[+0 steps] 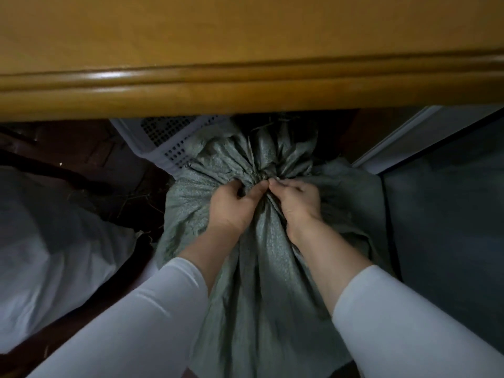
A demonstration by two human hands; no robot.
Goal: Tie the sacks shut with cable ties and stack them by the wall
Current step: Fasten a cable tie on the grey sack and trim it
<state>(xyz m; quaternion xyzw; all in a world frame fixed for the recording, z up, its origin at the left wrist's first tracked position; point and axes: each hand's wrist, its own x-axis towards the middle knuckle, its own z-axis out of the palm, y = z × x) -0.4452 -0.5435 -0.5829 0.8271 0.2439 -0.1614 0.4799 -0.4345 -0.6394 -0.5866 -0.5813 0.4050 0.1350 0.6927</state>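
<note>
One grey-green woven sack [261,255] lies on the floor below a wooden furniture edge [245,85], its mouth gathered into a single bunched neck [266,178]. Two hands work at it: the left hand [236,205] and right hand [297,200] meet at the neck, fingers [283,183] clenched on the cloth, presumably to keep the pleats tight so a tie can cinch there. No cable tie can be made out; it may be hidden in the folds. One white sack [54,233] lies to the left, apart; one perforated white crate [169,140] stands behind.
</note>
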